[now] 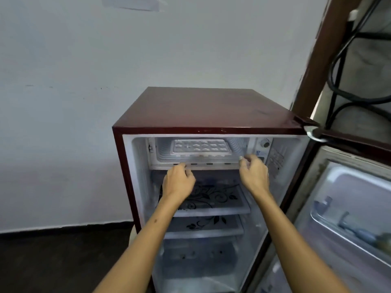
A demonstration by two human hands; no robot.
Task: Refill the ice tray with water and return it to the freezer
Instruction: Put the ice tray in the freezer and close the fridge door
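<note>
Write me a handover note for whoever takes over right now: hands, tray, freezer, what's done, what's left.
Left hand: empty, fingers curled at the freezer compartment's lower front edge.
Right hand: empty, at the same edge, further right.
Ice tray: lying flat inside the freezer compartment; whether it holds water can't be told.
Fridge door: open.
Done: tray is in the freezer.
Left: confirm it's filled, then probably close the compartment and door.

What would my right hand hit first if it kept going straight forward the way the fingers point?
Most likely the lower front edge of the freezer compartment: the right hand has its fingers curled right at that lip. The ice tray sits further back; depth is hard to judge.
</note>
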